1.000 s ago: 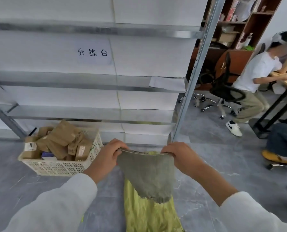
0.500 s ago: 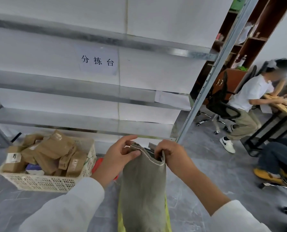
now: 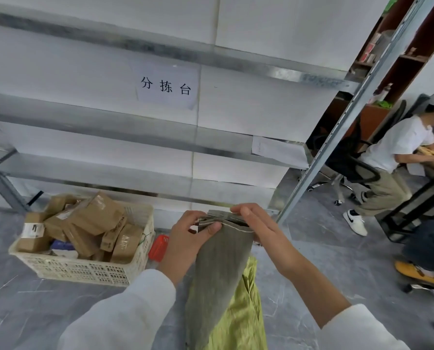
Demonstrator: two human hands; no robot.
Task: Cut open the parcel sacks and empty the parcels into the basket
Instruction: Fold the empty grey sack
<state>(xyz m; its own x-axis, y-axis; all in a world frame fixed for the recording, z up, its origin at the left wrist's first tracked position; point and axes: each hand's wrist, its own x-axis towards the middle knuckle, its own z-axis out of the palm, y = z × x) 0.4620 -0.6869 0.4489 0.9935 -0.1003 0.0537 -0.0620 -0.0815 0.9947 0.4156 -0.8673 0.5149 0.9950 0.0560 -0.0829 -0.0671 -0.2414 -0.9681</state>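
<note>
The grey sack (image 3: 218,274) hangs upright in the middle of the view, in front of the person and just right of the basket (image 3: 84,272). Its top edge is gathered into flat folds between the two hands. The left hand (image 3: 188,238) pinches the folded top, with the thumb pressed on the near side and the fingers behind. The right hand (image 3: 260,229) grasps the other end of that edge, its fingers laid over the folds; its thumb is hidden under the cloth. Behind and below the grey sack, a yellow-green sack (image 3: 243,314) lies crumpled on the grey floor (image 3: 312,261).

The white plastic basket stands on the floor to the left, piled with brown parcels (image 3: 94,221), some bearing white labels. A small red object (image 3: 159,247) lies on the floor between the basket and the left hand.

Behind stands a metal rack (image 3: 135,130) backed with white sheets, with a paper sign (image 3: 166,87) of three characters stuck on it. To the right, a person in a white shirt (image 3: 393,147) sits on an office chair at a desk.
</note>
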